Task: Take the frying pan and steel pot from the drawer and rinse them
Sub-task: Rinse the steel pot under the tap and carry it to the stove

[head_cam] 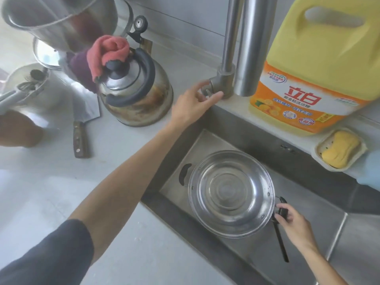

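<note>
Shiny metal, matt surface
Glossy steel pot [231, 194], brushed metal sink [308, 223], stained kettle [137, 93], wooden-handled cleaver [81, 128], yellow plastic jug [316, 64].

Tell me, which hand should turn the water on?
The left hand. Its fingers already touch the tap handle, while the right hand is busy holding the pot by its handle in the sink.

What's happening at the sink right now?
A person is about to rinse a steel pot. The right hand holds the pot by its side handle inside the sink, while the left hand reaches to the faucet valve. No water is visibly running yet.
</note>
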Motion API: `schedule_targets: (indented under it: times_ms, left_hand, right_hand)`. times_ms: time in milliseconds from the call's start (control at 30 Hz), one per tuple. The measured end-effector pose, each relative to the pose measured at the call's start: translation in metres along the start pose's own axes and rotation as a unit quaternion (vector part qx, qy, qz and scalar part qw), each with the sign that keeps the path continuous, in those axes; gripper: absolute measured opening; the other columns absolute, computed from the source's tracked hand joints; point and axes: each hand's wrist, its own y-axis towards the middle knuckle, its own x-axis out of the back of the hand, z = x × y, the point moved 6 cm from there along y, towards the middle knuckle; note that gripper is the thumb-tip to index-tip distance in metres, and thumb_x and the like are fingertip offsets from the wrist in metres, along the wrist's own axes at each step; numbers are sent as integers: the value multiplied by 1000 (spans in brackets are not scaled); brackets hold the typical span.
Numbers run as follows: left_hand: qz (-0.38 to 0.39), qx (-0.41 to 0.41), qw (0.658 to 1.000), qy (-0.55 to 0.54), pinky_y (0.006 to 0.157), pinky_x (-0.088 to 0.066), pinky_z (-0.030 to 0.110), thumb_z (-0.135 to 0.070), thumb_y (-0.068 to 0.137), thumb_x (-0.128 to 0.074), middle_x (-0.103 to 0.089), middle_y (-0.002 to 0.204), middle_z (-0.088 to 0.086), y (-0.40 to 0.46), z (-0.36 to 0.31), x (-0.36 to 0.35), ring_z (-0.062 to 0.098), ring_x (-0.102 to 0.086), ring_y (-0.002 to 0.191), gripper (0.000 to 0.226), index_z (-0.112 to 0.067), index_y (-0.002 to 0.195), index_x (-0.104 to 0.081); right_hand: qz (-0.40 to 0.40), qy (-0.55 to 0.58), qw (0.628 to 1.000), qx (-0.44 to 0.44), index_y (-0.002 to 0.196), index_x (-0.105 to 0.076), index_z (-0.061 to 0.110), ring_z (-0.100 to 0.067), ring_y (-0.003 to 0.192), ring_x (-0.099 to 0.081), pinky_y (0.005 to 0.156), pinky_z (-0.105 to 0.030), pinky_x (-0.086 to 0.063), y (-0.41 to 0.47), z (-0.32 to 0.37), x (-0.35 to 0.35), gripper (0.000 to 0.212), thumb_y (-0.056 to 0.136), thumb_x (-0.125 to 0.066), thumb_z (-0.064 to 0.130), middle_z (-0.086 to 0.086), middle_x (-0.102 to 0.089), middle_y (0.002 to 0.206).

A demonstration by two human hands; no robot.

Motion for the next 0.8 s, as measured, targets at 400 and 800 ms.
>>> schedule_targets:
  times_ms: [400,800]
  left_hand:
    - [-31,-60,992,-109,82,-52,24,-37,87,-57,-67,101,-9,-6,42,-15,5,-63,86,49,-36,135,-45]
    - [311,169,931,93,77,-38,17,-13,96,-47,-67,100,7,-93,170,-83,0,-61,79,26,-12,115,-64]
  right_hand:
    - [10,8,1000,-5,98,-63,28,-8,81,-61,79,-27,-38,14,-4,-2,22,83,-66,12,-3,-67,91]
    - [9,58,998,-12,86,-60,41,-24,90,-66,88,-32,-45,27,-11,-3,33,83,-64,8,-1,-70,101]
